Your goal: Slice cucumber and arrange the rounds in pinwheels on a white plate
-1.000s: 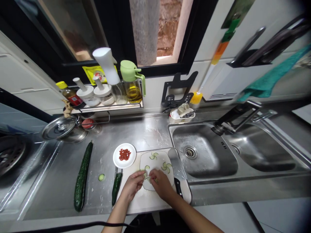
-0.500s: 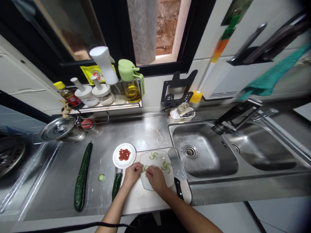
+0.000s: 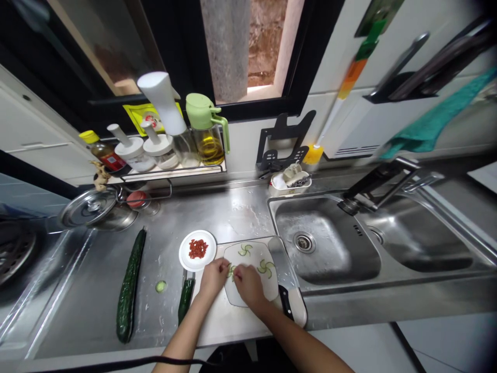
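A white square plate [image 3: 254, 260] lies on a white cutting board [image 3: 229, 318] at the counter's front edge. Pinwheels of thin cucumber slices [image 3: 245, 250] sit on the plate, a second one [image 3: 266, 267] to the right. My left hand [image 3: 212, 278] and my right hand [image 3: 247, 284] meet over the plate's left side, fingertips pinched on a third group of cucumber slices [image 3: 231, 271]. A small round dish of red pieces [image 3: 198, 249] stands just left of the plate.
A whole cucumber [image 3: 130, 285], a cut cucumber piece [image 3: 186, 300] and one loose slice [image 3: 161, 286] lie on the steel counter. A knife [image 3: 282, 277] rests on the board's right. A double sink [image 3: 330, 248] is to the right; bottles on a rack [image 3: 174, 171] behind.
Both hands moved from the plate's near edge up to its left side, and the slices between the fingertips went with them. The camera shifted slightly.
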`<state>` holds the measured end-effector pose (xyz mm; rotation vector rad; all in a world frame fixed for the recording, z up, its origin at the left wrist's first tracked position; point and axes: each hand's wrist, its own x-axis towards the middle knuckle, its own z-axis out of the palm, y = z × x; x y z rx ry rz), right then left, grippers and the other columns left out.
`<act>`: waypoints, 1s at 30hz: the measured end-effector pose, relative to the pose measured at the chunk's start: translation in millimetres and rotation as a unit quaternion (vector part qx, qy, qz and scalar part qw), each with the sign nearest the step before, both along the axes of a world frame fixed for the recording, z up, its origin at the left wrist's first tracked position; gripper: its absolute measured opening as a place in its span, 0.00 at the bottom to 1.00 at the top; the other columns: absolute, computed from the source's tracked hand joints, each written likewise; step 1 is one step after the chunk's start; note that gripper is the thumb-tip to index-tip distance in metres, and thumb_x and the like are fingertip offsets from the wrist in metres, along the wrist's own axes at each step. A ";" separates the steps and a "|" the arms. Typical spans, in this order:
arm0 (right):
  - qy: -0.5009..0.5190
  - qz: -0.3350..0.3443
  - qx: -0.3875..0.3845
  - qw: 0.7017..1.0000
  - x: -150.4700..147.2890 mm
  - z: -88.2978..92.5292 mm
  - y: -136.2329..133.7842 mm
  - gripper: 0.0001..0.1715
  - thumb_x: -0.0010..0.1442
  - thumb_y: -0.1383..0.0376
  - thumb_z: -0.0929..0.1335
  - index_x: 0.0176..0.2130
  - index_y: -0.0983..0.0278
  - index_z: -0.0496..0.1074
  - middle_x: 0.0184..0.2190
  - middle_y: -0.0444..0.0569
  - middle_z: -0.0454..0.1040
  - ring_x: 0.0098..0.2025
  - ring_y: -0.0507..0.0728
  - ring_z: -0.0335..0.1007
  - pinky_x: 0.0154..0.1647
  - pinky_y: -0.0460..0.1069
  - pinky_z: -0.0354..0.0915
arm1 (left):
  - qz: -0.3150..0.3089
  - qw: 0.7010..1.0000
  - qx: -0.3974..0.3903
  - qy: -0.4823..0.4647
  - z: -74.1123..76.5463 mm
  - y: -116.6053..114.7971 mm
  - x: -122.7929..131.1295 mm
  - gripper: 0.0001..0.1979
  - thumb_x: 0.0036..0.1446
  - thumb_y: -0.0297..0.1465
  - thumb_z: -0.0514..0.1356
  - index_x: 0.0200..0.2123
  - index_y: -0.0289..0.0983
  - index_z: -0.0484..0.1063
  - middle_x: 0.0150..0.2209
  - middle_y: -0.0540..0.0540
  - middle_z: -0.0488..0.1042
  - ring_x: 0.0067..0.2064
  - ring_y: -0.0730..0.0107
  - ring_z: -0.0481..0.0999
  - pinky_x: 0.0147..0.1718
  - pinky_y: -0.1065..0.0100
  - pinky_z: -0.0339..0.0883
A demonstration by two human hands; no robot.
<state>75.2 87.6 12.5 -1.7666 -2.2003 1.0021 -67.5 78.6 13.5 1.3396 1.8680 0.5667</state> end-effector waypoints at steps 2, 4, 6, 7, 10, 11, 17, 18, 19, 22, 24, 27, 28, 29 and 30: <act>-0.002 0.004 0.001 1.000 -0.9 -0.2 0.3 0.08 0.54 0.71 0.64 0.30 0.61 0.72 0.29 0.46 0.74 0.37 0.55 0.64 0.35 0.46 0.53 | 0.003 1.000 0.004 0.003 2.8 0.3 0.7 0.10 0.50 0.26 0.54 0.33 0.36 0.75 0.25 0.51 0.73 0.26 0.75 0.69 0.29 0.75 0.59; -0.004 0.009 0.002 1.000 -1.7 -0.3 0.5 0.08 0.54 0.71 0.64 0.30 0.61 0.72 0.29 0.46 0.74 0.37 0.55 0.64 0.35 0.46 0.53 | 0.012 1.000 0.003 0.000 4.7 0.5 1.2 0.11 0.50 0.26 0.54 0.36 0.37 0.74 0.26 0.51 0.74 0.27 0.75 0.70 0.31 0.74 0.60; -0.007 0.011 0.004 1.000 -2.1 -0.4 0.7 0.08 0.54 0.71 0.64 0.30 0.61 0.72 0.29 0.46 0.74 0.36 0.55 0.64 0.35 0.47 0.53 | 0.016 1.000 -0.001 -0.005 5.7 0.5 1.5 0.12 0.51 0.26 0.54 0.38 0.37 0.74 0.26 0.51 0.74 0.27 0.75 0.70 0.31 0.74 0.60; -0.008 0.012 0.005 1.000 -2.3 -0.5 0.7 0.08 0.54 0.71 0.64 0.30 0.61 0.72 0.29 0.46 0.74 0.36 0.56 0.64 0.35 0.47 0.53 | 0.013 1.000 -0.001 -0.006 5.9 0.5 1.6 0.12 0.51 0.26 0.54 0.38 0.37 0.74 0.25 0.51 0.73 0.27 0.75 0.70 0.30 0.74 0.60; -0.013 0.016 0.010 1.000 -2.7 -1.3 0.9 0.08 0.54 0.70 0.64 0.30 0.61 0.72 0.29 0.46 0.73 0.36 0.56 0.63 0.35 0.47 0.52 | 0.002 1.000 0.011 -0.001 6.1 0.6 1.8 0.10 0.51 0.26 0.54 0.35 0.37 0.74 0.26 0.51 0.73 0.27 0.75 0.69 0.31 0.74 0.59; -0.014 0.017 0.012 1.000 -2.8 -1.7 1.0 0.08 0.54 0.71 0.64 0.30 0.61 0.72 0.29 0.46 0.73 0.36 0.56 0.63 0.35 0.47 0.52 | -0.001 1.000 0.018 0.002 6.2 0.6 1.8 0.10 0.51 0.26 0.54 0.35 0.37 0.74 0.27 0.50 0.73 0.28 0.75 0.69 0.31 0.74 0.59; -0.018 0.029 0.027 0.999 -3.7 -2.4 1.1 0.08 0.55 0.71 0.63 0.29 0.62 0.71 0.29 0.46 0.73 0.37 0.56 0.62 0.38 0.48 0.51 | -0.020 0.999 0.044 0.024 4.3 -0.8 2.0 0.09 0.52 0.25 0.53 0.33 0.37 0.73 0.29 0.49 0.73 0.32 0.72 0.70 0.34 0.73 0.60; -0.018 0.031 0.030 0.999 -3.8 -2.2 0.9 0.09 0.55 0.71 0.63 0.29 0.62 0.71 0.30 0.46 0.73 0.37 0.56 0.62 0.38 0.48 0.51 | -0.024 0.998 0.047 0.029 3.4 -1.3 2.0 0.09 0.52 0.24 0.53 0.33 0.37 0.72 0.30 0.48 0.73 0.33 0.72 0.70 0.35 0.72 0.60; -0.019 0.033 0.033 0.999 -3.9 -1.9 0.8 0.09 0.56 0.71 0.63 0.29 0.62 0.70 0.30 0.46 0.73 0.37 0.56 0.62 0.39 0.48 0.51 | -0.027 0.998 0.049 0.035 2.4 -1.9 2.1 0.09 0.52 0.24 0.53 0.33 0.37 0.72 0.30 0.48 0.73 0.33 0.72 0.71 0.35 0.72 0.60; -0.020 0.038 0.037 0.998 -4.1 -1.2 0.2 0.09 0.57 0.71 0.62 0.29 0.62 0.70 0.31 0.46 0.73 0.37 0.56 0.62 0.39 0.48 0.51 | -0.034 0.997 0.052 0.047 -0.7 -3.6 2.0 0.09 0.52 0.24 0.52 0.32 0.37 0.72 0.30 0.48 0.73 0.33 0.71 0.70 0.35 0.72 0.60; -0.021 0.042 0.040 0.998 -4.2 -0.9 0.0 0.09 0.57 0.71 0.63 0.29 0.62 0.70 0.31 0.46 0.73 0.37 0.55 0.62 0.40 0.48 0.51 | -0.035 0.997 0.054 0.049 -2.3 -4.5 1.8 0.09 0.52 0.24 0.52 0.32 0.37 0.72 0.30 0.48 0.73 0.33 0.71 0.70 0.35 0.72 0.60; -0.023 0.045 0.044 0.998 -3.8 -0.2 0.1 0.08 0.57 0.72 0.63 0.30 0.62 0.70 0.31 0.46 0.73 0.37 0.56 0.62 0.40 0.48 0.51 | -0.035 0.997 0.059 0.043 -3.6 -5.1 1.5 0.09 0.52 0.24 0.52 0.32 0.37 0.72 0.30 0.48 0.73 0.33 0.71 0.70 0.35 0.71 0.60; -0.024 0.046 0.045 0.998 -3.3 0.2 0.2 0.08 0.57 0.72 0.63 0.30 0.62 0.70 0.31 0.46 0.73 0.37 0.56 0.62 0.40 0.48 0.51 | -0.035 0.997 0.061 0.040 -3.7 -5.2 1.3 0.09 0.53 0.25 0.52 0.33 0.37 0.72 0.30 0.47 0.73 0.34 0.71 0.71 0.36 0.71 0.61; -0.024 0.047 0.047 0.998 -2.5 0.8 0.2 0.09 0.57 0.72 0.63 0.30 0.62 0.70 0.32 0.46 0.73 0.37 0.56 0.62 0.40 0.48 0.51 | -0.035 0.997 0.063 0.036 -3.6 -5.5 0.9 0.09 0.53 0.25 0.52 0.33 0.37 0.72 0.30 0.47 0.73 0.34 0.70 0.71 0.36 0.70 0.61; -0.024 0.049 0.048 0.997 -1.3 1.5 0.0 0.09 0.56 0.72 0.62 0.30 0.62 0.70 0.32 0.46 0.73 0.37 0.56 0.62 0.40 0.48 0.51 | -0.033 0.997 0.067 0.033 -3.3 -5.9 0.2 0.09 0.53 0.26 0.52 0.33 0.37 0.72 0.30 0.47 0.73 0.34 0.70 0.71 0.36 0.70 0.61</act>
